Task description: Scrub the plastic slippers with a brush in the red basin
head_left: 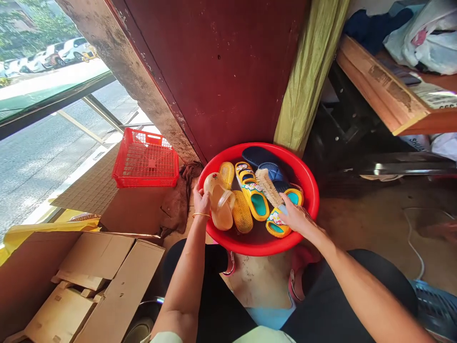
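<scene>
From the head view, the left hand (202, 201) sat at the near left of a red basin (257, 146), its grip clamped on a translucent beige slipper (219, 202) that was tilted against the basin's inner wall. The right hand (296, 216) lay over the basin's near right side, its grip apart, with the fingers spread and touching a yellow slipper (277, 227) just beside a bristle brush (268, 186). The brush leaned across the heap, so a knock from the right hand could have sent it sliding. The smooth beige slipper might also have slipped from the left grip, and the shallow basin, resting low, could have tipped if pressed at the rim. The slippers lay crowded together, yellow ones with teal insoles and dark blue ones (259, 156) at the far side, and looked intact. A red crate (145, 159) stood to the left, with a cardboard box (107, 286) nearer.
</scene>
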`<action>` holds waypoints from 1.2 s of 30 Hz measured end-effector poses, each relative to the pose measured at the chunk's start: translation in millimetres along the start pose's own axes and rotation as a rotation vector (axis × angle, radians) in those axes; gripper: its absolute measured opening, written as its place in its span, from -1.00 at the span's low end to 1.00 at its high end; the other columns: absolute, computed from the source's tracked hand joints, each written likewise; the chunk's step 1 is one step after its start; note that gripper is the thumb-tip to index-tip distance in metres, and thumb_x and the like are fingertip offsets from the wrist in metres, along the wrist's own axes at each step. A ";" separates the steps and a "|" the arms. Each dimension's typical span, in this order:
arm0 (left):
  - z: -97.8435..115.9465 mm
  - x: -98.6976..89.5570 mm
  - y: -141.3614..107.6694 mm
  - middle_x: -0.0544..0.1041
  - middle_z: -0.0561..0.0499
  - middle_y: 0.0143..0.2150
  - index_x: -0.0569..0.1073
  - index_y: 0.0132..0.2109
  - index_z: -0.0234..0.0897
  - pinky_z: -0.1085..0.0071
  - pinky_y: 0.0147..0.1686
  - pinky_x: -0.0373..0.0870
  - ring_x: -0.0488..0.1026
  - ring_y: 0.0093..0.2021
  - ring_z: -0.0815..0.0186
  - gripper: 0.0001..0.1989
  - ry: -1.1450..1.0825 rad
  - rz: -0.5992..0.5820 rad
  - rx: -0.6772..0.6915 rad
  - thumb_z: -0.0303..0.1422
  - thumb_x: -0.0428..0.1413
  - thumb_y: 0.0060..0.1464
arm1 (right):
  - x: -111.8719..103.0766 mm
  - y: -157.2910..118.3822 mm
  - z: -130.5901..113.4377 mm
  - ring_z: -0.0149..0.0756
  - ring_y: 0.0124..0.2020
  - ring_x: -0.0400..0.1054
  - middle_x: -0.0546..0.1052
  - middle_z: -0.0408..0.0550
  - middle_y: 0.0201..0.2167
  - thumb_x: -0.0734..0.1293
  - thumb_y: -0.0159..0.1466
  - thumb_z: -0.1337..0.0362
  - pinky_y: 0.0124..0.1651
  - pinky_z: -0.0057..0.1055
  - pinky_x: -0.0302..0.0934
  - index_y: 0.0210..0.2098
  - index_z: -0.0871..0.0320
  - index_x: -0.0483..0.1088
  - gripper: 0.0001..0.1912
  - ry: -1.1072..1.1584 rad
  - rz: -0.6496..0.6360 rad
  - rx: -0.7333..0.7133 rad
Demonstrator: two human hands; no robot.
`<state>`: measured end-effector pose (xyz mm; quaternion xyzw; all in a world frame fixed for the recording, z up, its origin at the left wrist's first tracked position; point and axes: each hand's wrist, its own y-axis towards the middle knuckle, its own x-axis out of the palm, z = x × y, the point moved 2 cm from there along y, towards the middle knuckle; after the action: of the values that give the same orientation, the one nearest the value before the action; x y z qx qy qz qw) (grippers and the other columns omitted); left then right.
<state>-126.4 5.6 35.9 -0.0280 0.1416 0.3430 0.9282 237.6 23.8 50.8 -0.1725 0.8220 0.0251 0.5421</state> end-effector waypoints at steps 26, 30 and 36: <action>40.6 90.0 -78.7 0.57 -0.26 0.07 0.60 -0.07 -0.26 -0.05 0.37 -0.02 0.26 0.31 -0.21 -0.63 0.008 -0.741 0.411 -0.33 0.36 -0.09 | -12.1 19.6 -56.1 -0.44 -0.64 0.34 0.41 -0.31 -0.57 0.43 0.06 0.09 -0.58 -0.52 0.27 -0.14 0.08 0.25 -0.55 1.409 0.206 0.244; 48.5 89.8 -80.1 0.60 -0.23 -0.05 0.56 -0.04 -0.34 0.01 0.14 0.37 0.46 0.09 -0.15 -0.54 -0.347 -0.743 0.111 -0.14 0.34 -0.02 | -4.3 15.7 -65.4 -0.34 -0.58 0.43 0.51 -0.19 -0.46 0.37 0.16 0.07 -0.58 -0.47 0.30 -0.05 0.11 0.27 -0.57 1.187 0.067 0.213; 37.5 81.4 -52.3 0.61 -0.11 -0.14 0.51 0.02 -0.27 0.12 0.01 0.51 0.57 -0.06 0.05 -0.43 -0.604 -0.419 -0.278 0.09 0.20 0.07 | -9.0 0.9 -65.5 -0.18 -0.18 0.54 0.54 0.08 0.06 0.24 0.32 0.20 -0.16 -0.32 0.40 0.43 0.07 0.02 -0.30 0.405 0.067 -0.213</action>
<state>-24.6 22.5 46.5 -0.0797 -0.1946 0.1547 0.9653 182.7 12.0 85.7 -0.2028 0.9120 0.0945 0.3437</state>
